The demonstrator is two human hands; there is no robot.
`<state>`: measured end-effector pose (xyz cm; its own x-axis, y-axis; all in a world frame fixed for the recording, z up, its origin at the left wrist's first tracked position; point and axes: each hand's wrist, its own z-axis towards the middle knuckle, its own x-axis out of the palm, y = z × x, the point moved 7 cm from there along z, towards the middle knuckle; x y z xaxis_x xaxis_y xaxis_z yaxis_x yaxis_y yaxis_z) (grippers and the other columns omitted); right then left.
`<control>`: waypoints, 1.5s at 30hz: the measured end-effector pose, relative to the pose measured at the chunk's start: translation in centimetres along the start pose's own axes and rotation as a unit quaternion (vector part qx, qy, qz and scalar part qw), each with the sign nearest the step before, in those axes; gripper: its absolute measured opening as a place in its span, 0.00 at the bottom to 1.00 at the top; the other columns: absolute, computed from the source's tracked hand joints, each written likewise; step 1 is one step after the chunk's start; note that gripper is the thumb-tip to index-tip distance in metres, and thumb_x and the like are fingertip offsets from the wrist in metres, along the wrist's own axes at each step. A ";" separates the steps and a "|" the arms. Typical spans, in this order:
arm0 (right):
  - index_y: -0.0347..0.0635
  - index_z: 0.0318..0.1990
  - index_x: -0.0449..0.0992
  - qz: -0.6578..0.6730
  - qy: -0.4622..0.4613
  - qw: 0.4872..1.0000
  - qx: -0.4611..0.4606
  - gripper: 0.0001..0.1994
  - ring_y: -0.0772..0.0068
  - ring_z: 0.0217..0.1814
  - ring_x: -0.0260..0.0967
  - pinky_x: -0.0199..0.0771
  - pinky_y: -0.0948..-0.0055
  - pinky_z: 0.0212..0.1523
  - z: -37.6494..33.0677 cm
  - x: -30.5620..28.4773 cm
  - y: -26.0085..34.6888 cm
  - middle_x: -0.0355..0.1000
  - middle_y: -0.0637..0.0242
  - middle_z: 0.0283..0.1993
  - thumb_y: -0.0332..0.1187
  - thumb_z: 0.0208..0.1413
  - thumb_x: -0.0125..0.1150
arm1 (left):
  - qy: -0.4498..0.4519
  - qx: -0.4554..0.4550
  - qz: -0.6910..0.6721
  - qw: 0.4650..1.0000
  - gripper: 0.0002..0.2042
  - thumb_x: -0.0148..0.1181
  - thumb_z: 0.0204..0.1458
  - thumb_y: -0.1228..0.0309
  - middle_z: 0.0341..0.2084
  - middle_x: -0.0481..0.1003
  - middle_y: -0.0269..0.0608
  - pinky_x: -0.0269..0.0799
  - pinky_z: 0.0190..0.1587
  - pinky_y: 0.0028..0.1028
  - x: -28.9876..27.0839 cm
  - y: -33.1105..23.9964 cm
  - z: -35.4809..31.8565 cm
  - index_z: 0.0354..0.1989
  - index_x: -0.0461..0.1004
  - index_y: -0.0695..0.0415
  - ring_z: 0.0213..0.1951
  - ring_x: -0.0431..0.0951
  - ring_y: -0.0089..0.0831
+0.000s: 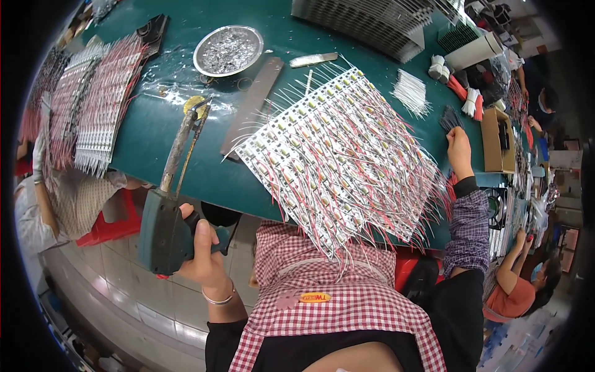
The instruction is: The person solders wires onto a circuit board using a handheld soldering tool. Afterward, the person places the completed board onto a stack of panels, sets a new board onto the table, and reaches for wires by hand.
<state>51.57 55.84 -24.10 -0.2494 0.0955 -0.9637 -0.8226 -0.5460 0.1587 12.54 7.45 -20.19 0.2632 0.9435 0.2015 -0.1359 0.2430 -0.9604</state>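
My left hand [206, 255] is wrapped round the handle of a dark green soldering gun [162, 226]. Its long metal barrel points away from me, with the tip at a round yellow sponge [194, 103] on the green table. To the right, my right hand [459, 154] has its fingers closed on the near end of a small bundle of black wires [450, 118]. Between my hands lies a large panel of white circuit boards [310, 146], tilted on the table. Rows of red, white and black wires sprout from it and hang past the table's front edge.
A shallow metal bowl [198, 61] of silvery scraps stands behind a flat brown bar [255, 102]. White wires [410, 93] lie right of the panel, near a cardboard box [496, 149]. More wired panels [108, 102] lie left. A slotted rack [365, 25] stands at the back; other people sit nearby.
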 end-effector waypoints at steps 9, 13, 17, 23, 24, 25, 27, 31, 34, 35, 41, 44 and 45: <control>0.37 0.37 0.66 -0.206 -0.048 0.973 -0.094 0.05 0.50 0.41 0.64 0.67 0.57 0.41 -0.8 0.0 3.4 0.65 0.53 0.36 0.20 0.54 0.52 | 0.001 -0.007 0.007 1.000 0.23 0.57 0.47 0.87 0.46 0.73 0.57 0.61 0.20 0.20 -0.7 0.3 0.2 0.55 0.64 0.67 0.21 0.67 0.23; 0.37 0.36 0.65 -0.223 -0.055 0.968 -0.098 0.04 0.50 0.41 0.64 0.68 0.57 0.40 -0.9 -0.3 3.1 0.65 0.53 0.36 0.20 0.54 0.49 | 0.005 -0.008 0.004 1.000 0.23 0.57 0.47 0.87 0.46 0.73 0.57 0.61 0.20 0.20 -0.6 0.7 0.4 0.54 0.64 0.67 0.21 0.66 0.23; 0.36 0.36 0.64 -0.208 -0.076 0.968 -0.118 0.04 0.50 0.41 0.64 0.67 0.57 0.40 -0.8 -0.3 3.6 0.65 0.52 0.36 0.20 0.54 0.49 | -0.006 -0.005 0.014 1.000 0.21 0.57 0.48 0.87 0.45 0.74 0.56 0.60 0.20 0.20 -0.8 0.9 0.4 0.52 0.65 0.67 0.21 0.65 0.22; 0.35 0.37 0.64 -0.154 -0.105 0.977 -0.107 0.02 0.48 0.39 0.64 0.65 0.56 0.40 -0.7 -1.2 3.5 0.65 0.50 0.35 0.23 0.59 0.48 | -0.006 -0.007 0.018 1.000 0.19 0.57 0.48 0.86 0.46 0.74 0.56 0.59 0.19 0.20 -0.9 1.3 0.5 0.51 0.66 0.67 0.21 0.65 0.21; 0.35 0.38 0.64 -0.122 -0.116 0.983 -0.078 0.02 0.47 0.40 0.64 0.65 0.56 0.40 -0.6 -1.6 3.1 0.65 0.49 0.35 0.23 0.59 0.48 | 0.000 -0.003 0.017 1.000 0.19 0.58 0.48 0.86 0.46 0.74 0.56 0.59 0.19 0.20 -0.7 1.3 0.6 0.51 0.66 0.67 0.22 0.65 0.22; 0.35 0.38 0.64 -0.089 -0.127 0.987 -0.049 0.02 0.47 0.40 0.63 0.65 0.56 0.40 -0.6 -2.0 2.7 0.65 0.49 0.35 0.24 0.60 0.48 | 0.002 -0.003 0.015 1.000 0.19 0.58 0.48 0.86 0.46 0.74 0.56 0.59 0.19 0.20 -0.7 1.3 0.6 0.51 0.66 0.67 0.22 0.65 0.22; 0.35 0.38 0.65 -0.072 -0.128 0.988 -0.039 0.03 0.45 0.40 0.64 0.65 0.56 0.40 -0.7 -2.3 2.2 0.66 0.49 0.36 0.24 0.60 0.50 | 0.008 0.001 0.022 1.000 0.19 0.58 0.48 0.86 0.46 0.74 0.57 0.59 0.19 0.19 -0.4 1.2 0.8 0.51 0.66 0.67 0.21 0.65 0.22; 0.34 0.37 0.69 0.011 -0.129 0.992 0.009 0.03 0.49 0.36 0.70 0.70 0.60 0.37 -0.5 -3.4 1.8 0.70 0.52 0.33 0.23 0.57 0.55 | 0.008 -0.003 0.024 1.000 0.20 0.58 0.48 0.86 0.45 0.74 0.57 0.59 0.19 0.19 -0.2 1.0 1.0 0.51 0.66 0.67 0.21 0.65 0.22; 0.34 0.37 0.74 0.080 -0.131 0.988 0.037 0.03 0.62 0.30 0.72 0.71 0.68 0.33 -0.4 -5.7 5.1 0.73 0.58 0.31 0.23 0.55 0.59 | 0.021 0.002 0.020 1.000 0.20 0.57 0.47 0.87 0.45 0.74 0.57 0.59 0.19 0.19 0.1 1.0 0.9 0.51 0.66 0.67 0.20 0.65 0.22; 0.34 0.37 0.76 0.143 -0.127 0.981 0.037 0.03 0.69 0.31 0.72 0.71 0.72 0.33 -0.3 -6.6 7.3 0.74 0.61 0.32 0.23 0.55 0.60 | 0.020 -0.005 0.024 0.999 0.20 0.57 0.47 0.87 0.44 0.74 0.57 0.59 0.19 0.20 0.4 1.1 0.8 0.51 0.66 0.68 0.20 0.65 0.22; 0.36 0.37 0.77 0.394 -0.007 0.911 -0.122 0.05 0.72 0.33 0.73 0.72 0.75 0.35 -2.7 -7.9 31.7 0.75 0.62 0.34 0.21 0.52 0.62 | 0.033 -0.012 0.078 0.996 0.19 0.57 0.45 0.85 0.40 0.74 0.54 0.61 0.19 0.20 0.7 -0.5 0.7 0.48 0.68 0.72 0.20 0.67 0.23; 0.35 0.33 0.74 0.452 0.074 0.876 -0.150 0.03 0.63 0.31 0.73 0.72 0.69 0.33 -4.1 -4.8 37.7 0.71 0.58 0.31 0.21 0.51 0.61 | 0.060 -0.007 0.086 0.994 0.21 0.60 0.45 0.85 0.40 0.75 0.52 0.62 0.18 0.19 0.7 -1.0 0.1 0.50 0.69 0.70 0.23 0.71 0.24; 0.34 0.32 0.74 0.453 0.095 0.876 -0.139 0.03 0.62 0.31 0.73 0.72 0.68 0.33 -4.5 -3.5 38.5 0.71 0.58 0.30 0.22 0.50 0.61 | 0.057 -0.007 0.090 0.994 0.21 0.60 0.45 0.85 0.40 0.75 0.52 0.62 0.18 0.19 0.0 -0.7 -0.1 0.50 0.69 0.70 0.23 0.71 0.24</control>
<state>23.03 30.72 -15.60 -0.6241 -0.6068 -0.4923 -0.1690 -0.5103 0.8432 12.69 7.29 -19.54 0.3419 0.9397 0.0039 -0.1774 0.0686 -0.9817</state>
